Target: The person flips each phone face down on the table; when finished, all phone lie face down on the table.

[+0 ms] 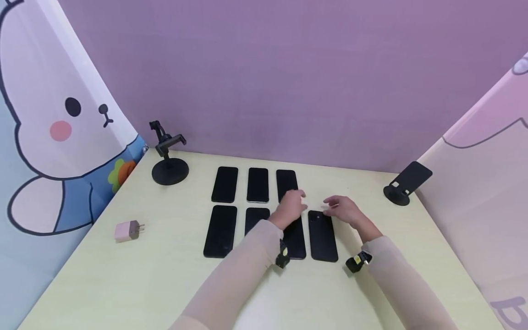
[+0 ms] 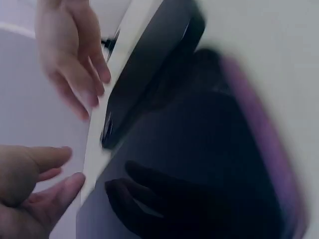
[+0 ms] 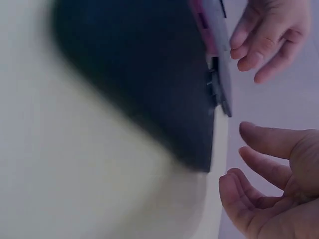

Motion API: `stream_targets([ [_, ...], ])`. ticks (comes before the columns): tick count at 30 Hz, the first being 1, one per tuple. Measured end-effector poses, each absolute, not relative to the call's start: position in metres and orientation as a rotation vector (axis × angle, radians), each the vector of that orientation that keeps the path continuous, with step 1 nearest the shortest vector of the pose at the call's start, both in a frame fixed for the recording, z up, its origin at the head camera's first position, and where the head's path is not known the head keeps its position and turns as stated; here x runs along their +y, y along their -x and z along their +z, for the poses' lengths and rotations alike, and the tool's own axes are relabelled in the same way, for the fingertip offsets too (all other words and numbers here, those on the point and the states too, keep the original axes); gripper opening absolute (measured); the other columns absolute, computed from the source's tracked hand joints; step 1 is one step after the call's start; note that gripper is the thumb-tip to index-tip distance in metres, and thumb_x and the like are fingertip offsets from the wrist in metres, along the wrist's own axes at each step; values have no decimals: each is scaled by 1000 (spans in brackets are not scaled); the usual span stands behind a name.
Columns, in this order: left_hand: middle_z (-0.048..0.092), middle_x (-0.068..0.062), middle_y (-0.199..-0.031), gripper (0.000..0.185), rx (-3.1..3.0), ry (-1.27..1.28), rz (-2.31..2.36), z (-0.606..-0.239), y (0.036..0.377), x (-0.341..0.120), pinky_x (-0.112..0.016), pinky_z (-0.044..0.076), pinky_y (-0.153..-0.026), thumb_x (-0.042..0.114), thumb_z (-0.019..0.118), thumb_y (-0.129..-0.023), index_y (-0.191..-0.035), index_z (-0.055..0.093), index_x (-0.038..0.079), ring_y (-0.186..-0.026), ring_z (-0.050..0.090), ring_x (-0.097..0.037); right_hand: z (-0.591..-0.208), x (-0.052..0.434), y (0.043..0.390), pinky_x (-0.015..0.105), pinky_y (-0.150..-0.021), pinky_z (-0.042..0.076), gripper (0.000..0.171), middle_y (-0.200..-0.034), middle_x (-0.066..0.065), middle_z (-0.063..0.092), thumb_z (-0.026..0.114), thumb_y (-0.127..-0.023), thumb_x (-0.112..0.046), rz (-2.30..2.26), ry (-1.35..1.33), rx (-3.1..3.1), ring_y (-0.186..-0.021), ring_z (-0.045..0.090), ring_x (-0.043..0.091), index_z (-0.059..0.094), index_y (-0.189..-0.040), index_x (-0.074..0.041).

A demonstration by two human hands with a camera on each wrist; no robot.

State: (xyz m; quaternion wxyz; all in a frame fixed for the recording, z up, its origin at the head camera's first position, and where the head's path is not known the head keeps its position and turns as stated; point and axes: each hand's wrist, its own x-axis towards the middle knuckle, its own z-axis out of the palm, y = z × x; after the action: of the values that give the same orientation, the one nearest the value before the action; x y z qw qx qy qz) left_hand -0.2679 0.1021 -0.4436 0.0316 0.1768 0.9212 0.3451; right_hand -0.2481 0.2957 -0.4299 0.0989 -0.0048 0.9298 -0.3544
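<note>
Several black phones lie flat in two rows on the pale yellow table (image 1: 165, 275). My left hand (image 1: 290, 206) hovers over the back end of a front-row phone (image 1: 296, 240), fingers relaxed and holding nothing. My right hand (image 1: 341, 208) hangs just right of it, above the back end of the rightmost phone (image 1: 322, 237), fingers loosely spread and empty. In the left wrist view my left hand (image 2: 35, 194) and right hand (image 2: 70, 59) face each other beside a dark phone (image 2: 149, 74). In the right wrist view the right hand (image 3: 269, 194) is open next to a blurred phone (image 3: 144, 84).
A black clamp phone stand (image 1: 169, 160) stands at the back left and a tilted black stand (image 1: 406, 183) at the back right. A pink charger plug (image 1: 129, 230) lies at the left. Purple and cartoon-printed walls enclose the table.
</note>
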Motion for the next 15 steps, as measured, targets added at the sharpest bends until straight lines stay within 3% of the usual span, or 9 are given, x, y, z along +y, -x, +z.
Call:
stream_targets([
  [7,56,-18,-121,38,2837,-343,1412,-457,291,69,-36,46,-92,13,67,-93,-128,59,1,-108,56,-28,-420,265,276,48,-91,46,45,-128,30,52,67,-92,-11,-1155,7,2715,-115,53,42,53,-131,7],
  [15,57,-20,-130,45,2812,-209,1377,-462,301,60,-40,44,-98,14,65,-95,-137,52,0,-122,51,-32,-430,231,303,42,-88,50,50,-127,30,53,67,-92,-10,-1319,-9,2612,-107,59,38,49,-137,4],
])
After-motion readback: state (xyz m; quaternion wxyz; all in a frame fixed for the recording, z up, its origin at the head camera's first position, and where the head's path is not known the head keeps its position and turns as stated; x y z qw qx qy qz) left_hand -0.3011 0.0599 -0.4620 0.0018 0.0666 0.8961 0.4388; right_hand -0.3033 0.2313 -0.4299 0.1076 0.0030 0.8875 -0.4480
